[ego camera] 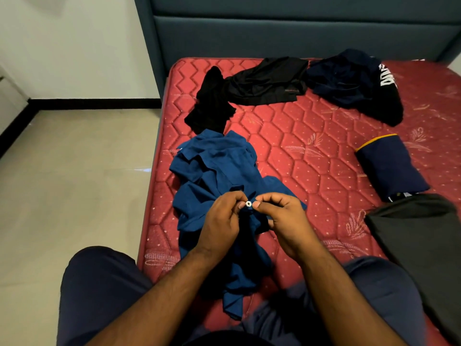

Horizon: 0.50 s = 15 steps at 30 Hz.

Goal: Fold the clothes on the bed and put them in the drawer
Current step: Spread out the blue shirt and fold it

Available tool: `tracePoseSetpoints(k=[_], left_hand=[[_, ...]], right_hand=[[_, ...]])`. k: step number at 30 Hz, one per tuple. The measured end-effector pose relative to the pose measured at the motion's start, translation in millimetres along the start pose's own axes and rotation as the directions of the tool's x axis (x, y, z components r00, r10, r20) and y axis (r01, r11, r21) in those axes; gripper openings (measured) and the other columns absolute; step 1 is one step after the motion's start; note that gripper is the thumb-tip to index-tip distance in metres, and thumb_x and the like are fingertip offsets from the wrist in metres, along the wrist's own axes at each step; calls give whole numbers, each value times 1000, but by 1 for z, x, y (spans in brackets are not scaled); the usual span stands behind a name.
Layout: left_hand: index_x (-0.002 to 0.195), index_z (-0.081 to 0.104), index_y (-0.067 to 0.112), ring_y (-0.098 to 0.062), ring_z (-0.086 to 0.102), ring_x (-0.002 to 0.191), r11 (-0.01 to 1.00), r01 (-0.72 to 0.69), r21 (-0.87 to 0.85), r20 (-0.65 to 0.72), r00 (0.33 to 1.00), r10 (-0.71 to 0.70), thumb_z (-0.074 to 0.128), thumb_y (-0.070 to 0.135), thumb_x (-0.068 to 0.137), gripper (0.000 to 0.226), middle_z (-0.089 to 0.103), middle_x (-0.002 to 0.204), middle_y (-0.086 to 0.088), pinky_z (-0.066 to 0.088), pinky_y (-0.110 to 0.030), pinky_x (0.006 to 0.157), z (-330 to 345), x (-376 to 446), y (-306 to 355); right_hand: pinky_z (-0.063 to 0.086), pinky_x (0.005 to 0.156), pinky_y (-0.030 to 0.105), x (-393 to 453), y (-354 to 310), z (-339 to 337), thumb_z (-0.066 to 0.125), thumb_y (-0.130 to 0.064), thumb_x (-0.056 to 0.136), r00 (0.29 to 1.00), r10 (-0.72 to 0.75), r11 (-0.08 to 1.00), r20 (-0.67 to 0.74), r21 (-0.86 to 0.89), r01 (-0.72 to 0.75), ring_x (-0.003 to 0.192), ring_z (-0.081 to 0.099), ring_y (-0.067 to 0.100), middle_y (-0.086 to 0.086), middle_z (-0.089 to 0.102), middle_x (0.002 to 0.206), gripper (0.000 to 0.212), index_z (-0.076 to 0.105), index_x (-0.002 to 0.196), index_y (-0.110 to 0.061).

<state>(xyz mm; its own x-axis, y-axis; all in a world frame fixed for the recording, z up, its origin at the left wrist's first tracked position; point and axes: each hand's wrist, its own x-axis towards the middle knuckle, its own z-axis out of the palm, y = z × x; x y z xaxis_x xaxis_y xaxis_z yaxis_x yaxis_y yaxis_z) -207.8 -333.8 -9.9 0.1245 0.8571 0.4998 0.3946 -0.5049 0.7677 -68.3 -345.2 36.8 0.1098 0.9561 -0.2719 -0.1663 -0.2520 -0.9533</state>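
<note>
Both hands meet at the lower middle of the frame, over a crumpled blue shirt; the left hand has its fingers curled and pinches the shirt's cloth beside a small white button; the right hand is curled likewise, its thumb and forefinger pinching at the other side of that button; the button sits between the two sets of fingertips. The blue shirt lies unfolded on the red quilted mattress, running from the centre of the frame down to the person's lap at the bottom edge; their knees in dark blue trousers fill the lower left and lower right.

In the upper middle a black garment lies bunched, its lower end touching the top of the blue shirt; beside it to the right lies another black piece, spread loosely; further right, in the upper right, a dark navy heap with white lettering touches it. At the right middle a folded navy piece with a yellow edge lies well apart from the blue shirt; just below it, at the right edge, a folded dark grey piece. A dark teal headboard spans the top; pale floor tiles fill the left.
</note>
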Motion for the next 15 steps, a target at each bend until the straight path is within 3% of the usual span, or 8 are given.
tracePoseSetpoints(k=[2,6,8,11,15], left_hand=[[94,52,23,-11,55,78,1000,-12,15,5,1000,12,47,15,94,9,57,86,9,45,-24,75,-1,1,-1],[93,52,21,-12,53,79,998,-29,64,18,999,28,47,16,93,7,57,85,4,42,-24,76,-2,1,-3],[92,51,20,-13,51,79,995,-52,87,39,998,49,46,17,94,6,55,85,4,41,-25,76,-2,0,-5],[93,50,20,-14,49,78,993,-73,94,55,996,68,44,17,95,6,50,87,9,39,-25,77,-1,-1,-6],[93,47,24,-12,48,79,994,-57,95,46,998,52,42,19,95,7,47,88,12,37,-21,77,-1,-2,-7]], right_hand=[[48,71,36,-1,0,0,69,3,79,1000,7,1000,-10,11,-7,77,60,25,11,67,76,16,71,72,-12],[44,53,18,1,-4,-1,66,4,81,996,-43,998,-77,-46,39,60,58,9,1,66,66,18,68,72,-11],[41,48,16,2,-6,-3,66,3,82,992,-74,993,-98,-96,65,54,55,6,0,65,63,16,68,73,-10],[41,47,19,2,-8,-2,68,1,81,998,-54,989,-29,-137,50,56,55,12,5,65,64,13,69,73,-9],[43,55,17,-2,-6,3,67,4,79,997,-25,993,70,-110,32,59,57,8,2,67,64,19,71,69,-11]])
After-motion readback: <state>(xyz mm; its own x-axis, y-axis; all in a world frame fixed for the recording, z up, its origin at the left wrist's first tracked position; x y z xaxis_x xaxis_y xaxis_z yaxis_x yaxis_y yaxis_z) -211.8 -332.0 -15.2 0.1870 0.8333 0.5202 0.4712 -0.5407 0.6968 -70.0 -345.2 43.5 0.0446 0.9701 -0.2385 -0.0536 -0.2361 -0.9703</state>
